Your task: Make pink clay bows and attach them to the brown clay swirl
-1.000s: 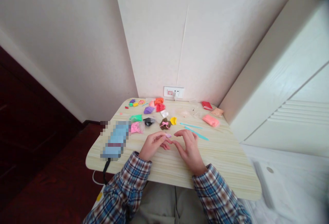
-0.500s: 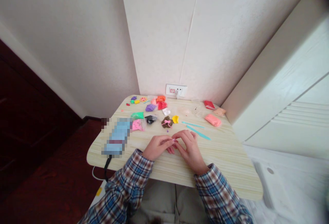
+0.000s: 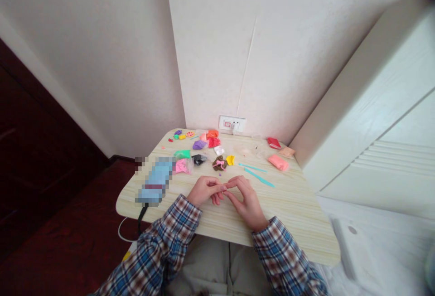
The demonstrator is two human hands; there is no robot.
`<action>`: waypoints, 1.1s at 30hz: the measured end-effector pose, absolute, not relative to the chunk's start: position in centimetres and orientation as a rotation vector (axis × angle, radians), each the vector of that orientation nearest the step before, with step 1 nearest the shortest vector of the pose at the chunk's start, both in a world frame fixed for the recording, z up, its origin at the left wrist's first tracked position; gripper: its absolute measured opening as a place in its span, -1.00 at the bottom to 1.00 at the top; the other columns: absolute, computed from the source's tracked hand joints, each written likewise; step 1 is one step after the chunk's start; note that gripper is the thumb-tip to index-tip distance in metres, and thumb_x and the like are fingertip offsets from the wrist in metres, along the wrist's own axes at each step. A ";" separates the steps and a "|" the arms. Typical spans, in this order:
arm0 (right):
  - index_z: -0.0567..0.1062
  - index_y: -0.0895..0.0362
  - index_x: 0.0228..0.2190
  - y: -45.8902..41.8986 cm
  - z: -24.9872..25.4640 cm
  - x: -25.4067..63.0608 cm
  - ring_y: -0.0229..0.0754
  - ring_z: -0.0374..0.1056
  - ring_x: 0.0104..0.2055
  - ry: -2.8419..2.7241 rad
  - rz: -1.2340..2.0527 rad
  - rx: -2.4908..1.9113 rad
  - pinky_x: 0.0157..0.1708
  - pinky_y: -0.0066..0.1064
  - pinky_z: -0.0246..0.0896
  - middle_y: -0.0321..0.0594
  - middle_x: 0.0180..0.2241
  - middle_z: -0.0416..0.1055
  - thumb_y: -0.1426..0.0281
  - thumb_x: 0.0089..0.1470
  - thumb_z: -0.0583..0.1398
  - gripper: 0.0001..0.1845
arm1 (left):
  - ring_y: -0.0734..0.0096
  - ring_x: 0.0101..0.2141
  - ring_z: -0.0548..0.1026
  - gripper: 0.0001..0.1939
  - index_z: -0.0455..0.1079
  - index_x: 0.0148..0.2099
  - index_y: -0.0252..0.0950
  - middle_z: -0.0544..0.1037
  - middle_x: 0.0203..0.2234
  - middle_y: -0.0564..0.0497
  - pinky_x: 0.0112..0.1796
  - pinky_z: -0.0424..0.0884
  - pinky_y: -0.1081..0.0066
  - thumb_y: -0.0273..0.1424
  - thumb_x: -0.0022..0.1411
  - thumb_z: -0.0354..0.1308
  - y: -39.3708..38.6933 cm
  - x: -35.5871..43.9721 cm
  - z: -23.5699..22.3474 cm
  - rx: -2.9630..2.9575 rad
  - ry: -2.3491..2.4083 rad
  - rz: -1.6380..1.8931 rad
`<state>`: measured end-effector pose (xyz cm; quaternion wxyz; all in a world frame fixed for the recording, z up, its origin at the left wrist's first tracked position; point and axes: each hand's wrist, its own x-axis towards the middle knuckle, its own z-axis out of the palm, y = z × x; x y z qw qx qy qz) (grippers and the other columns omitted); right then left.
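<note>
My left hand (image 3: 205, 190) and my right hand (image 3: 245, 197) meet fingertip to fingertip above the light wooden table (image 3: 292, 205). Both pinch a tiny bit of clay between them, too small to see clearly. Just beyond my fingers sits a brown clay figure with a pink bow (image 3: 219, 163), beside a yellow clay piece (image 3: 230, 160). A tiny purple crumb (image 3: 220, 175) lies on the table near my fingers. Two teal modelling tools (image 3: 258, 177) lie to the right of my hands.
Several small bags and lumps of coloured clay lie across the back of the table: green (image 3: 182, 154), pink (image 3: 181, 166), black (image 3: 199, 159), purple (image 3: 198, 144), red (image 3: 213, 142), salmon (image 3: 277, 162). A blurred blue object (image 3: 154, 181) lies at the left. A wall socket (image 3: 232, 123) is behind, white furniture (image 3: 374, 119) at the right.
My hands have closed together: a second ago the fingertips were apart with a small lilac piece at my left fingers; now both pinch at one spot. The view has shifted slightly.
</note>
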<state>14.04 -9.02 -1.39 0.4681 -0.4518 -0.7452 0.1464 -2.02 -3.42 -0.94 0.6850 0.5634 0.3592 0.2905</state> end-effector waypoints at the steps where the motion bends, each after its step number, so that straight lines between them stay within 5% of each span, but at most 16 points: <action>1: 0.39 0.10 -0.35 -9.0 -1.4 14.0 -0.16 0.33 -0.25 -1.814 0.365 -1.091 -0.23 -0.29 0.23 -0.21 -0.36 0.40 0.37 0.14 0.16 -0.94 | 0.52 -0.76 0.37 -0.57 0.39 -0.55 -0.37 0.46 -0.75 0.07 -0.71 0.25 0.53 -0.07 -0.15 0.35 -3.4 -2.0 -0.9 1.253 0.798 0.655; 10: 0.46 0.10 -0.40 -8.6 -1.5 14.1 -0.17 0.31 -0.28 -1.730 0.291 -1.089 -0.30 -0.32 0.27 -0.21 -0.39 0.38 0.38 0.15 0.14 -0.88 | 0.49 -0.67 0.43 -0.55 0.49 -0.49 -0.44 0.53 -0.66 -0.04 -0.61 0.30 0.50 -0.06 -0.06 0.31 -3.8 -1.5 -1.0 1.143 0.714 0.695; 16: 0.53 0.03 -0.17 -8.0 -2.0 13.9 -0.07 0.29 -0.12 -1.733 0.264 -1.132 -0.13 -0.14 0.20 -0.11 -0.15 0.47 0.45 0.17 0.09 -0.74 | 0.38 -0.47 0.54 -0.48 0.47 -0.27 -0.43 0.59 -0.46 -0.13 -0.40 0.40 0.43 -0.01 -0.01 0.27 -4.0 -1.1 -1.1 0.979 0.665 0.756; 24: 0.41 -0.09 0.04 -8.5 -0.8 13.2 -0.09 0.23 0.13 -1.812 0.465 -0.989 0.10 -0.05 0.11 -0.25 0.06 0.41 0.45 0.21 0.02 -0.59 | 0.54 -0.56 0.43 -0.54 0.49 -0.32 -0.43 0.53 -0.59 0.02 -0.46 0.33 0.51 -0.12 -0.12 0.39 -3.9 -1.5 -0.6 0.910 0.645 0.861; 29: 0.45 -0.06 0.00 -8.6 -0.5 13.7 -0.12 0.28 0.11 -1.726 0.556 -0.957 0.07 -0.13 0.23 -0.22 0.02 0.45 0.40 0.23 -0.01 -0.62 | 0.57 -0.59 0.38 -0.62 0.51 -0.44 -0.44 0.51 -0.61 0.00 -0.53 0.27 0.52 -0.18 -0.13 0.40 -3.7 -1.7 -0.7 0.880 0.661 0.897; 33: 0.34 -0.02 0.09 -8.5 -0.7 14.2 -0.11 0.29 0.11 -1.626 0.548 -1.025 0.10 -0.07 0.19 -0.17 -0.01 0.46 0.42 0.24 -0.04 -0.58 | 0.56 -0.52 0.42 -0.68 0.56 -0.35 -0.42 0.56 -0.55 -0.02 -0.45 0.32 0.52 -0.25 -0.07 0.38 -3.5 -2.1 -0.8 0.860 0.696 0.901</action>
